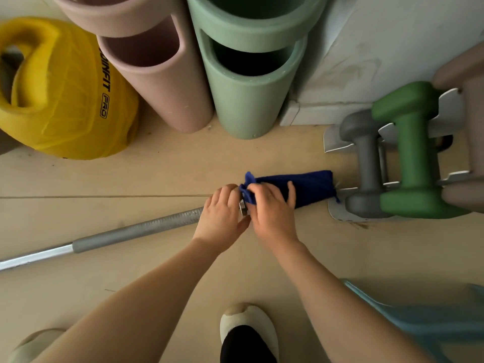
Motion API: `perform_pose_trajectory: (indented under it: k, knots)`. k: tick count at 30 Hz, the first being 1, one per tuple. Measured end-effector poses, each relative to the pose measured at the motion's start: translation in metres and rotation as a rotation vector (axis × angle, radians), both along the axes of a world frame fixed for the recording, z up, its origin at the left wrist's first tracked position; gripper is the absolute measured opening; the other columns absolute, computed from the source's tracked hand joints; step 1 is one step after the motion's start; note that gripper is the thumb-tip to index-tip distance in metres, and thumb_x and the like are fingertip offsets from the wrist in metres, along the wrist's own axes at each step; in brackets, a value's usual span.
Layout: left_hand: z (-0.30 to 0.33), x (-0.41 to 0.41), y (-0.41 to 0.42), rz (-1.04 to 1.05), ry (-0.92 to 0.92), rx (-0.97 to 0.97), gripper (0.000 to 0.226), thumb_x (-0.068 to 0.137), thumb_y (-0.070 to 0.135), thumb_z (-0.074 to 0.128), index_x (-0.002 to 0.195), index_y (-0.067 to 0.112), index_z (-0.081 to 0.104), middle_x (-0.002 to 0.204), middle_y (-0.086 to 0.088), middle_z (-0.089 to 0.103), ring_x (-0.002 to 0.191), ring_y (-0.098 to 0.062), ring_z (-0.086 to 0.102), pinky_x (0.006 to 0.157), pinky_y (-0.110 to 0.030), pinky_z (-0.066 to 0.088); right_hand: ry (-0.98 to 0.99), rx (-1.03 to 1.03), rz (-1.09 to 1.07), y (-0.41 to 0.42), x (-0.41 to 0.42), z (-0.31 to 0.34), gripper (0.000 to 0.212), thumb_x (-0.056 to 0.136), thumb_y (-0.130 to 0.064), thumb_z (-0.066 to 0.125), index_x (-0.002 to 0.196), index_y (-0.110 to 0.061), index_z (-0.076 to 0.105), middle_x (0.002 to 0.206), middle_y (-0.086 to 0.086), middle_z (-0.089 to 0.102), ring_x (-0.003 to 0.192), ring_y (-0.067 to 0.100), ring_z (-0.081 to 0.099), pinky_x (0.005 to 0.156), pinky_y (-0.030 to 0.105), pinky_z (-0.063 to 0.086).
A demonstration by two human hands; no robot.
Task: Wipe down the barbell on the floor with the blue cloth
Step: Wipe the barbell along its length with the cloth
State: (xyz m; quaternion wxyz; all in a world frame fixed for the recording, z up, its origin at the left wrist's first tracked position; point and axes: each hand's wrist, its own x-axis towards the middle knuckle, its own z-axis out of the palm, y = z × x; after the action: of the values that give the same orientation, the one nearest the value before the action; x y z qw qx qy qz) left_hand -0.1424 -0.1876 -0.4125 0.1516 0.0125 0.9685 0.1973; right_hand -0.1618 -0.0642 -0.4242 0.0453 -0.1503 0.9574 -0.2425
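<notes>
- The long silver metal barbell (136,230) is lying on the tan wooden floor (162,174), running diagonally from the lower left edge up toward the middle, where both hands are meeting it.
- The dark blue cloth (309,187) is sitting wrapped around the bar's right end, so that end is totally covered, and the far edge of the cloth is almost touching the rack of dumbbells.
- The left hand (222,216) is curling round the bar right at its shiny collar, just left of the cloth.
- The right hand (272,205) is gripping the bunched near end of the cloth, fingers curled over it and thumb lying along the cloth.
- The two hands are pretty much touching each other.
- Just beyond the cloth, a grey dumbbell (364,163) and a green dumbbell (411,153) are sitting in a metal rack.
- A yellow kettlebell-style weight (65,100) is sitting well off to the left.
</notes>
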Motion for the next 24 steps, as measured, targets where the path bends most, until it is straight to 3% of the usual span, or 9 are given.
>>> perform_pose_trajectory:
  k: [2, 5, 7, 9, 11, 14, 17, 21, 24]
  knots:
    - [0.003, -0.004, -0.003, 0.03, -0.032, 0.082, 0.052, 0.076, 0.024, 0.069, 0.122, 0.007, 0.052, 0.122, -0.008, 0.053, 0.11, -0.029, 0.052, 0.09, -0.035, 0.042, 0.021, -0.025, 0.073, 0.005, 0.003, -0.003, 0.025, 0.082, -0.028, 0.041, 0.104, -0.019, 0.05, 0.098, -0.004, 0.069, 0.1, 0.018, 0.065, 0.105, 0.056, 0.029]
    - [0.002, -0.017, -0.006, -0.024, -0.159, 0.078, 0.075, 0.08, 0.041, 0.066, 0.141, 0.015, 0.031, 0.142, -0.002, 0.039, 0.131, -0.021, 0.033, 0.106, -0.031, 0.028, 0.05, 0.055, 0.126, 0.036, -0.009, -0.015, 0.028, 0.083, -0.033, 0.042, 0.106, -0.019, 0.047, 0.104, 0.002, 0.069, 0.107, 0.018, 0.063, 0.11, 0.045, 0.018]
    - [0.003, -0.024, -0.005, -0.052, -0.267, 0.038, 0.086, 0.081, 0.046, 0.065, 0.147, 0.014, 0.018, 0.148, -0.002, 0.034, 0.138, -0.021, 0.025, 0.11, -0.033, 0.023, 0.092, 0.203, -0.001, 0.053, -0.019, -0.022, 0.026, 0.083, -0.032, 0.047, 0.099, -0.013, 0.055, 0.107, 0.009, 0.069, 0.113, 0.021, 0.06, 0.11, 0.051, 0.015]
    - [0.004, -0.027, -0.004, -0.055, -0.311, 0.019, 0.083, 0.083, 0.045, 0.064, 0.147, 0.015, 0.02, 0.147, -0.002, 0.035, 0.138, -0.021, 0.024, 0.11, -0.034, 0.023, 0.068, 0.257, -0.203, 0.057, -0.029, -0.024, 0.023, 0.086, -0.028, 0.05, 0.095, -0.008, 0.058, 0.11, 0.013, 0.067, 0.116, 0.025, 0.059, 0.109, 0.057, 0.021]
    - [0.005, -0.028, -0.004, -0.045, -0.31, 0.016, 0.079, 0.083, 0.044, 0.064, 0.145, 0.016, 0.024, 0.145, -0.001, 0.039, 0.137, -0.021, 0.026, 0.109, -0.034, 0.025, -0.015, 0.245, -0.362, 0.049, -0.038, -0.021, 0.025, 0.091, -0.027, 0.044, 0.097, -0.007, 0.056, 0.109, 0.011, 0.066, 0.113, 0.029, 0.058, 0.11, 0.055, 0.026]
    - [0.008, -0.028, -0.001, -0.005, -0.33, 0.028, 0.078, 0.083, 0.041, 0.065, 0.144, 0.015, 0.025, 0.141, -0.002, 0.044, 0.136, -0.021, 0.028, 0.107, -0.034, 0.027, -0.123, 0.22, -0.477, 0.032, -0.048, -0.013, 0.021, 0.095, -0.023, 0.045, 0.107, -0.008, 0.052, 0.106, 0.009, 0.066, 0.11, 0.029, 0.056, 0.111, 0.046, 0.022]
    - [0.01, -0.03, 0.0, 0.04, -0.331, 0.051, 0.083, 0.082, 0.036, 0.068, 0.145, 0.015, 0.02, 0.139, -0.004, 0.046, 0.135, -0.022, 0.03, 0.107, -0.034, 0.028, -0.122, 0.213, -0.347, 0.008, -0.047, -0.004, 0.022, 0.096, -0.026, 0.042, 0.109, -0.01, 0.051, 0.09, 0.013, 0.071, 0.092, 0.03, 0.062, 0.098, 0.041, 0.032]
    - [0.01, -0.029, -0.002, 0.056, -0.293, 0.006, 0.069, 0.084, 0.03, 0.066, 0.139, 0.013, 0.029, 0.133, -0.003, 0.047, 0.131, -0.019, 0.032, 0.104, -0.03, 0.029, 0.078, 0.076, -0.074, -0.022, -0.021, -0.001, 0.028, 0.087, -0.029, 0.039, 0.092, -0.01, 0.058, 0.062, 0.005, 0.067, 0.057, 0.024, 0.064, 0.059, 0.028, 0.047]
    - [0.007, -0.029, -0.003, 0.097, -0.271, 0.01, 0.062, 0.082, 0.036, 0.066, 0.133, 0.014, 0.037, 0.131, -0.001, 0.048, 0.13, -0.019, 0.033, 0.102, -0.03, 0.03, 0.151, 0.078, 0.078, -0.007, -0.019, -0.01, 0.019, 0.081, -0.025, 0.042, 0.095, -0.016, 0.05, 0.066, 0.001, 0.066, 0.064, 0.024, 0.064, 0.068, 0.032, 0.045]
